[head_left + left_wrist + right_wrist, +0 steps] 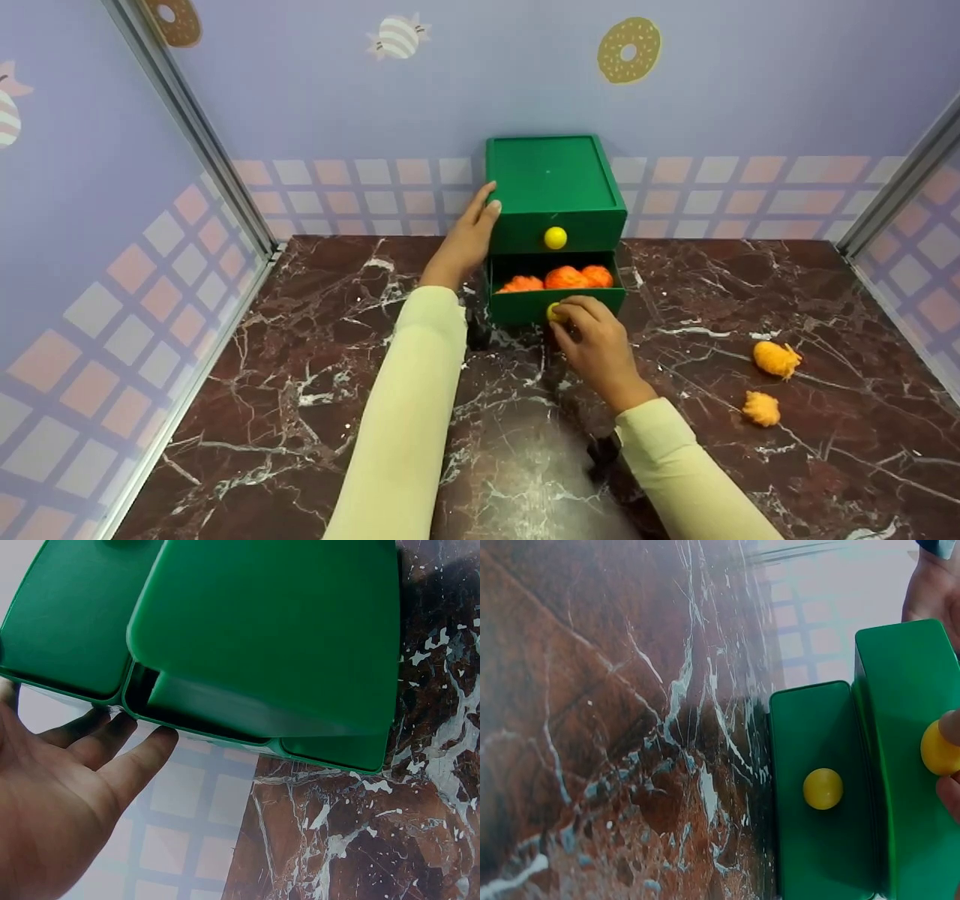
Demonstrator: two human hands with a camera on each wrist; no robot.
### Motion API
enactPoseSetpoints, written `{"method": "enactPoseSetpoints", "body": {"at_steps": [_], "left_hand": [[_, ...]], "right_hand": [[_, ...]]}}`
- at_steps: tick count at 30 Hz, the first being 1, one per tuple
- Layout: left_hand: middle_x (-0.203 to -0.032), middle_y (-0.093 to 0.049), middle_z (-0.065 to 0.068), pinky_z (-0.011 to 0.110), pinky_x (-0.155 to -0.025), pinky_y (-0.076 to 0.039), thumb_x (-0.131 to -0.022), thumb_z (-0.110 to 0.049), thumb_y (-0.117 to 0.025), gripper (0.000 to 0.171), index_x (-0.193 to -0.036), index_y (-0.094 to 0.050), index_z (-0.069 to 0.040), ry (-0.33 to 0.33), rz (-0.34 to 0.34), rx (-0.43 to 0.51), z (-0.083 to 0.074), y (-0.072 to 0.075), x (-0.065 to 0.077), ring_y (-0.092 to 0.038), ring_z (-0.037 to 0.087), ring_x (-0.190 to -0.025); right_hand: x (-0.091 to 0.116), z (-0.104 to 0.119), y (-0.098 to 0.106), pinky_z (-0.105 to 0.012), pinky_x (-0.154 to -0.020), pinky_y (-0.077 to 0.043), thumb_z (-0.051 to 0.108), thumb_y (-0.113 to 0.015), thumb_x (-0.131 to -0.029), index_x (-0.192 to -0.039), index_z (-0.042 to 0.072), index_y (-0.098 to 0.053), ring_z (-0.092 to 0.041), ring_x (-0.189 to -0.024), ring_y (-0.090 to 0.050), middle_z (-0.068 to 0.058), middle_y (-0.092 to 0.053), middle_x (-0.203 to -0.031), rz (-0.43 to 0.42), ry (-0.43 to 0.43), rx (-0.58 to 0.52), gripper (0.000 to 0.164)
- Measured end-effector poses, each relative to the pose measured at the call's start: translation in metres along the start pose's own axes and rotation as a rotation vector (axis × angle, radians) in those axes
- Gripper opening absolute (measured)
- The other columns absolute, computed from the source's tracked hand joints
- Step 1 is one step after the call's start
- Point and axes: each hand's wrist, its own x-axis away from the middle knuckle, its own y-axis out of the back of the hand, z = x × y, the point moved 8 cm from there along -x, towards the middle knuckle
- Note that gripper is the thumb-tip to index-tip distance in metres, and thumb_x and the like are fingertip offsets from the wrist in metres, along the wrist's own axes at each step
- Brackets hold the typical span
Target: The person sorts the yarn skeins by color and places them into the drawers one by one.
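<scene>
A green cabinet of three drawers (551, 176) with yellow knobs stands against the back wall. Its middle drawer (517, 306) is pulled part way out and holds several fuzzy orange balls (567, 278). With thumb and fingertips, my right hand (600, 349) pinches that drawer's yellow knob (939, 750). Flat along the cabinet's left side rests my left hand (466, 244), its fingers fairly straight and the thumb near the top front corner. Below the pulled drawer, the bottom drawer (821, 840) is closed, seen in the right wrist view; the top drawer (517, 232) is closed too.
On the dark red marbled tabletop (300, 420) to the right lie two fuzzy yellow-orange tufts, a rounder one (777, 360) and a smaller one (762, 409). Patterned panels (337, 97) enclose the back and both sides.
</scene>
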Motion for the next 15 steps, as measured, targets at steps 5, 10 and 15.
{"method": "enactPoseSetpoints", "body": {"at_steps": [5, 10, 15], "left_hand": [[-0.163, -0.016, -0.004, 0.057, -0.117, -0.022, -0.099, -0.061, -0.03, 0.054, -0.151, -0.015, -0.053, -0.014, 0.007, -0.005, -0.0006, 0.0002, 0.0011, -0.023, 0.033, -0.148], [-0.163, -0.017, -0.003, 0.057, -0.117, -0.022, -0.1, -0.06, -0.031, 0.054, -0.151, -0.016, -0.051, -0.021, 0.002, -0.004, -0.0007, 0.0, 0.0002, -0.024, 0.033, -0.148], [-0.163, -0.019, -0.001, 0.055, -0.117, -0.024, -0.1, -0.059, -0.03, 0.053, -0.151, -0.016, -0.051, -0.023, -0.007, -0.019, -0.0009, -0.0001, -0.0013, -0.027, 0.033, -0.146]], "right_hand": [[-0.0023, -0.0006, -0.0007, -0.033, -0.085, -0.055, 0.011, -0.077, -0.084, -0.098, 0.007, -0.073, -0.02, -0.096, -0.064, -0.007, -0.066, -0.103, -0.012, -0.003, -0.01, 0.016], [-0.005, -0.0043, -0.0034, -0.032, -0.084, -0.055, 0.011, -0.075, -0.086, -0.1, 0.007, -0.073, -0.019, -0.098, -0.064, -0.006, -0.066, -0.106, -0.005, -0.039, -0.027, 0.015], [-0.0079, -0.0092, -0.0075, -0.033, -0.087, -0.055, 0.011, -0.072, -0.087, -0.102, 0.007, -0.073, -0.02, -0.101, -0.064, -0.006, -0.066, -0.108, 0.011, -0.076, -0.027, 0.015]]}}
